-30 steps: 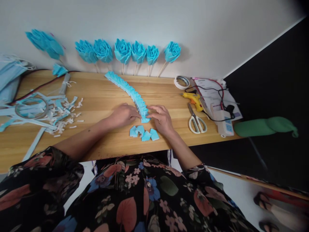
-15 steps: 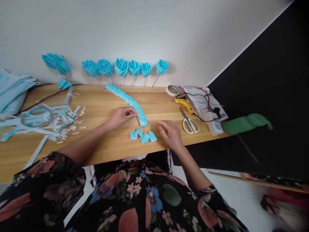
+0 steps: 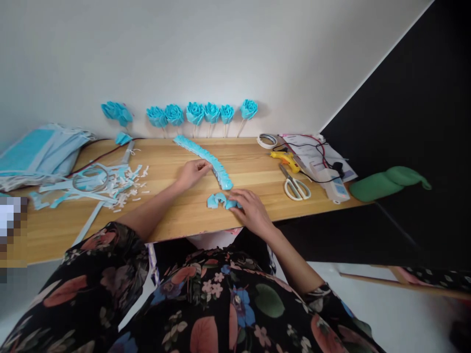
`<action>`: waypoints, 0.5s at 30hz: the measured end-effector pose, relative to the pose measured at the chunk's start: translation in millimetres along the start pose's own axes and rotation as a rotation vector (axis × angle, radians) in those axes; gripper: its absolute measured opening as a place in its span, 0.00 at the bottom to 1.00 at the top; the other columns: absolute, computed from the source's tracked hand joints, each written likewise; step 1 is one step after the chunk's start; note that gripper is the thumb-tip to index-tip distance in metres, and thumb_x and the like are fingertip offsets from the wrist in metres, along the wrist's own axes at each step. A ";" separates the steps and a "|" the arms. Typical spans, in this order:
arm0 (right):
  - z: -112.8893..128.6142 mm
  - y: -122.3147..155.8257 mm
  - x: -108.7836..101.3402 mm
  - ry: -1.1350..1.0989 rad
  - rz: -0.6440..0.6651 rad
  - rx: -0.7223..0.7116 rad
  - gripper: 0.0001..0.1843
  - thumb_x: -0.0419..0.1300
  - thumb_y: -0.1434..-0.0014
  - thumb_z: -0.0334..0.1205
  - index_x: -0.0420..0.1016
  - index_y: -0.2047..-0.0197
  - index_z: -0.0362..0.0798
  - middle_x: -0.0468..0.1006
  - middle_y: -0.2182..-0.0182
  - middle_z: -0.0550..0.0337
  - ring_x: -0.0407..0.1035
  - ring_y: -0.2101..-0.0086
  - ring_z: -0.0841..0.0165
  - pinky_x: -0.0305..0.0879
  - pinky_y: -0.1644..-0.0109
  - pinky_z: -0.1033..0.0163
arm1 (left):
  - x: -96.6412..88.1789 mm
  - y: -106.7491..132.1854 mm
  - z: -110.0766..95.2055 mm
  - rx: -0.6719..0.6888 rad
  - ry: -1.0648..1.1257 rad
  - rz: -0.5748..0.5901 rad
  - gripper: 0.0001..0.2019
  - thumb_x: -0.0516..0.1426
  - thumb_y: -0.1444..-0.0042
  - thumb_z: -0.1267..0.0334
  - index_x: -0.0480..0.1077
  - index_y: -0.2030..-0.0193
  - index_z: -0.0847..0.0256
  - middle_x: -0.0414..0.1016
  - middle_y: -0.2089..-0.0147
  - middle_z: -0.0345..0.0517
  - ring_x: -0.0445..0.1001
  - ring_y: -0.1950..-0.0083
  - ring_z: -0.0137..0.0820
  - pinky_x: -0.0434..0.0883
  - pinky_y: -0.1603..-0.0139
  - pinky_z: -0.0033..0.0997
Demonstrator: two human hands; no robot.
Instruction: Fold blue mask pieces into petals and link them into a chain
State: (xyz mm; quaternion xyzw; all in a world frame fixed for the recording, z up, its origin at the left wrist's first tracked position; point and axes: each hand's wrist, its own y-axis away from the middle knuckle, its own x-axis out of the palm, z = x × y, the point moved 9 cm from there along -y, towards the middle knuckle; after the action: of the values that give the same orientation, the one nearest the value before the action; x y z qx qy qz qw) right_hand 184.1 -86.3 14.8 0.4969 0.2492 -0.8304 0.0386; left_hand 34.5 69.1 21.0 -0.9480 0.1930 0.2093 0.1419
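Observation:
A curved row of overlapping blue petal pieces (image 3: 202, 155) lies on the wooden table. At its left edge, near the front end, is my left hand (image 3: 193, 174), its fingertips pinched together. Whether they grip the row's edge or a small piece cannot be made out. My right hand (image 3: 253, 210) is just in front of the row's near end, thumb and fingers closing on a blue petal piece (image 3: 232, 204). Other loose petal pieces (image 3: 212, 200) lie to the left of these fingers. The right fingertips partly cover the pieces.
Several blue flowers on sticks (image 3: 195, 113) lean against the wall. At left are face masks (image 3: 40, 152), a tape ring (image 3: 90, 179) and scraps (image 3: 121, 189). At right are a tape roll (image 3: 267, 141), glue gun (image 3: 285, 160), scissors (image 3: 296, 190), power strip (image 3: 335, 186) and green pouch (image 3: 386, 184).
My right hand has moved left onto the loose petal pieces and its fingers have closed on one. My left hand stays at the row. The view has shifted left.

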 end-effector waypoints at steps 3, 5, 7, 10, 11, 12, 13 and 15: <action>-28.1 -0.8 -11.9 0.049 -0.037 0.039 0.10 0.58 0.36 0.39 0.76 0.51 0.51 0.78 0.48 0.50 0.70 0.47 0.56 0.67 0.44 0.44 | -9.2 -2.0 3.1 -0.016 0.002 -0.042 0.15 0.55 0.43 0.53 0.66 0.75 0.61 0.59 0.78 0.34 0.57 0.74 0.25 0.55 0.71 0.27; -49.8 -1.0 -23.6 0.096 -0.052 0.062 0.09 0.59 0.36 0.38 0.77 0.54 0.50 0.78 0.49 0.50 0.71 0.48 0.55 0.67 0.45 0.43 | -16.9 -3.8 7.2 -0.035 0.001 -0.076 0.13 0.55 0.44 0.54 0.69 0.72 0.62 0.61 0.77 0.35 0.57 0.74 0.25 0.55 0.71 0.27; -70.2 -1.1 -36.9 0.114 -0.066 0.087 0.10 0.58 0.37 0.37 0.77 0.53 0.50 0.78 0.48 0.49 0.70 0.47 0.54 0.67 0.44 0.41 | -22.9 -5.7 12.1 -0.055 -0.006 -0.103 0.13 0.54 0.44 0.55 0.70 0.71 0.62 0.62 0.76 0.35 0.57 0.74 0.26 0.54 0.71 0.28; -84.2 -3.3 -56.7 0.069 -0.129 0.095 0.14 0.59 0.36 0.43 0.76 0.49 0.51 0.77 0.48 0.48 0.70 0.46 0.55 0.67 0.42 0.44 | -26.5 -8.5 18.1 -0.060 -0.014 -0.122 0.13 0.55 0.44 0.54 0.70 0.71 0.62 0.62 0.76 0.36 0.57 0.74 0.26 0.54 0.71 0.28; -82.1 -5.4 -60.2 0.041 -0.147 0.090 0.15 0.59 0.36 0.45 0.76 0.48 0.51 0.78 0.48 0.48 0.70 0.46 0.56 0.66 0.42 0.46 | -26.1 -9.3 19.8 -0.059 -0.015 -0.120 0.13 0.56 0.44 0.53 0.70 0.71 0.62 0.63 0.76 0.36 0.58 0.74 0.26 0.55 0.71 0.28; -75.4 -8.4 -61.4 0.010 -0.162 0.072 0.16 0.59 0.36 0.47 0.76 0.48 0.52 0.78 0.49 0.48 0.70 0.46 0.57 0.66 0.42 0.47 | -25.6 -9.9 21.6 -0.060 -0.018 -0.118 0.13 0.56 0.44 0.53 0.70 0.71 0.62 0.63 0.76 0.36 0.58 0.74 0.26 0.55 0.71 0.28; -64.9 -12.6 -58.5 -0.014 -0.155 0.051 0.17 0.60 0.37 0.48 0.75 0.46 0.53 0.78 0.48 0.50 0.70 0.46 0.57 0.66 0.42 0.47 | -25.0 -10.3 23.3 -0.062 -0.025 -0.117 0.13 0.56 0.44 0.54 0.70 0.72 0.62 0.63 0.76 0.36 0.58 0.74 0.26 0.54 0.71 0.28; -31.0 -23.2 -42.9 -0.046 -0.102 -0.045 0.17 0.61 0.37 0.48 0.74 0.46 0.54 0.77 0.47 0.53 0.69 0.46 0.58 0.66 0.42 0.46 | -22.9 -10.6 25.7 -0.065 -0.038 -0.108 0.14 0.56 0.44 0.54 0.71 0.72 0.62 0.64 0.76 0.37 0.59 0.74 0.26 0.55 0.71 0.28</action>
State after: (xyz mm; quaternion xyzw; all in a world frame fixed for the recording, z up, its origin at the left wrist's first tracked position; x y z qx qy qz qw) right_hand 223.5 -59.9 47.9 0.4631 0.2918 -0.8368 0.0130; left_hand 11.0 94.5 10.9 -0.9570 0.1319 0.2255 0.1259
